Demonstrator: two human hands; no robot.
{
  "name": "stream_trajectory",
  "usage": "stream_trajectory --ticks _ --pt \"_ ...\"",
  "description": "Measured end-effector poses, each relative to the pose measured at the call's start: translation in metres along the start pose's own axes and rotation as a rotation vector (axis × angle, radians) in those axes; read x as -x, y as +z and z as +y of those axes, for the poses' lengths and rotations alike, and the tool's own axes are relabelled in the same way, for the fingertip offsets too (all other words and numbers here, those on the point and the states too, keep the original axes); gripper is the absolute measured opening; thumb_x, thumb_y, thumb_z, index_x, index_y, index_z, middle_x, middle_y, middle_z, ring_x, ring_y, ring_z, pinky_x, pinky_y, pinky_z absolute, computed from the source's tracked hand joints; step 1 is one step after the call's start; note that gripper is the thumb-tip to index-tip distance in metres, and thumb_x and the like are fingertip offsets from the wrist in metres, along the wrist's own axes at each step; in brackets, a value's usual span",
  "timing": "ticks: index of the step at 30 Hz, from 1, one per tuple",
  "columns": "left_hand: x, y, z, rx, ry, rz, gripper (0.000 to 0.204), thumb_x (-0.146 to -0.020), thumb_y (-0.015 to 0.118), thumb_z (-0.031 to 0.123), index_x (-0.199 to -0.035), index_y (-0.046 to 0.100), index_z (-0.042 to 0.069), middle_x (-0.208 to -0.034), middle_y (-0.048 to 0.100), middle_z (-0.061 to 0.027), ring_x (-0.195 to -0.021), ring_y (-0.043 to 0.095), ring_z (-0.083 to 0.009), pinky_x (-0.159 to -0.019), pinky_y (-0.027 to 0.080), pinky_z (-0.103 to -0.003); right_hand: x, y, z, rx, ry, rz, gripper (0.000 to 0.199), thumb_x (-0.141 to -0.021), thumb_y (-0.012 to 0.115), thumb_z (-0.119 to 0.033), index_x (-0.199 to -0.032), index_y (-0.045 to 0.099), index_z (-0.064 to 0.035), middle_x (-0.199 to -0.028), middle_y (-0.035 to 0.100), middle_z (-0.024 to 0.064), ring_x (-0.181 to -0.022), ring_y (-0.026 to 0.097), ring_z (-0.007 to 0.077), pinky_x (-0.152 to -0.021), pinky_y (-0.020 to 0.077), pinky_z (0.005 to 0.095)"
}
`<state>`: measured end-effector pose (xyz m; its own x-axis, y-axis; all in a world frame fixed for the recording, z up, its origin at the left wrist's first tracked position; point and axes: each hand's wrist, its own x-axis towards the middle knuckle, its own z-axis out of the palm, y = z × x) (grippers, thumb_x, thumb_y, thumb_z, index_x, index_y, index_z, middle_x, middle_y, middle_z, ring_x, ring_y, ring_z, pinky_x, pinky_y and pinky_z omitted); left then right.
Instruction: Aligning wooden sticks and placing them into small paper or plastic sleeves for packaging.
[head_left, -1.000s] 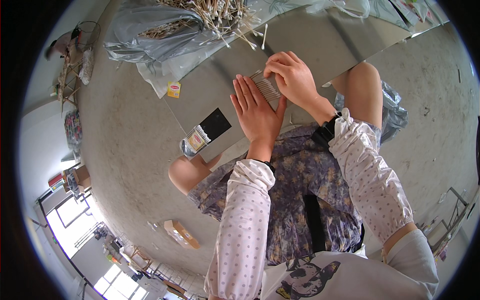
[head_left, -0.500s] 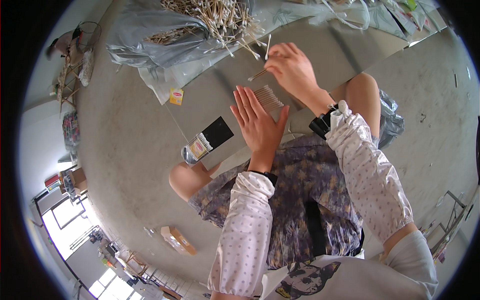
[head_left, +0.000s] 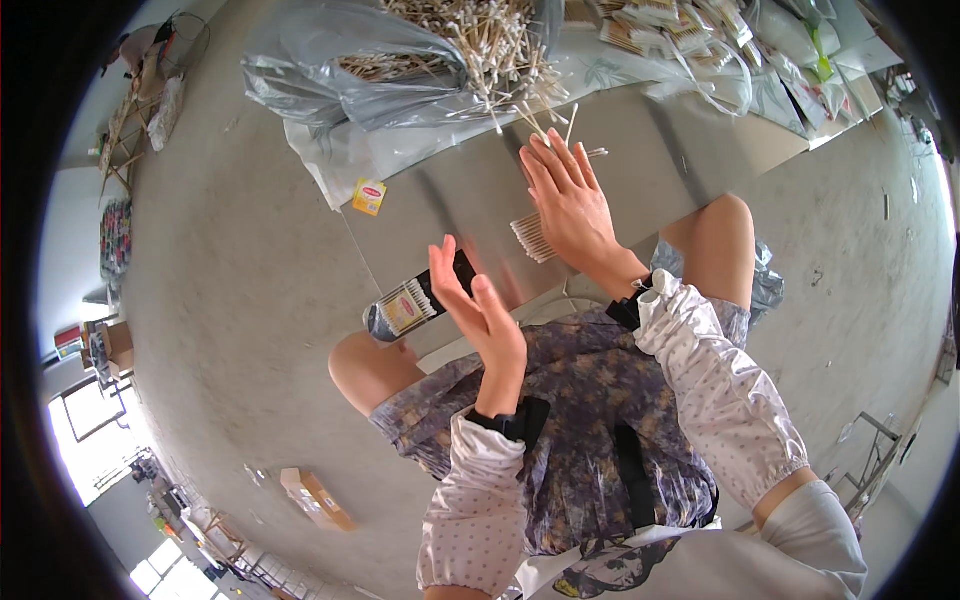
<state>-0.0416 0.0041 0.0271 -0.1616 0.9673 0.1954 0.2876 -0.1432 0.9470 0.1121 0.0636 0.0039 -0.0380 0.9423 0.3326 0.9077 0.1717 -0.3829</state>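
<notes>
My right hand (head_left: 574, 205) lies flat with its fingers stretched out, over the right end of a neat row of cotton swabs (head_left: 532, 238) on the grey tabletop (head_left: 480, 190). Part of the row is hidden under the palm. Around its fingertips are a few loose swabs. Off to the left, my left hand (head_left: 485, 318) is raised and empty, fingers extended and thumb apart. Just beyond it sits a clear pack of swabs (head_left: 402, 308) with a yellow label, on a black rectangular piece (head_left: 463, 270) partly hidden by my fingers.
A large heap of loose swabs (head_left: 500, 50) spills from a grey plastic bag (head_left: 300, 85) at the table's far side. Filled swab packets (head_left: 685, 30) are piled at the far right. A small yellow card (head_left: 369, 196) lies near the left edge.
My left hand has come off the swab row and moved left toward the clear pack. The right hand has gone from pinching a swab to lying flat over the row's right end.
</notes>
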Motion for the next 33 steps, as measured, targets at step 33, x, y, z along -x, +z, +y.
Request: stream_trajectory --ticks 33 --pt "-0.044 -0.019 -0.025 0.714 -0.346 0.152 0.062 -0.107 0.031 0.042 -0.150 0.028 -0.002 -0.156 0.032 -0.0199 -0.146 0.029 -0.0296 -0.119 0.024 -0.040 -0.017 0.058 -0.088 -0.149 -0.135 -0.128 0.045 -0.094 0.056 -0.009 -0.138 0.050 -0.0022 -0.148 0.046 0.0132 -0.144 0.033 0.0303 -0.119 0.0288 0.0443"
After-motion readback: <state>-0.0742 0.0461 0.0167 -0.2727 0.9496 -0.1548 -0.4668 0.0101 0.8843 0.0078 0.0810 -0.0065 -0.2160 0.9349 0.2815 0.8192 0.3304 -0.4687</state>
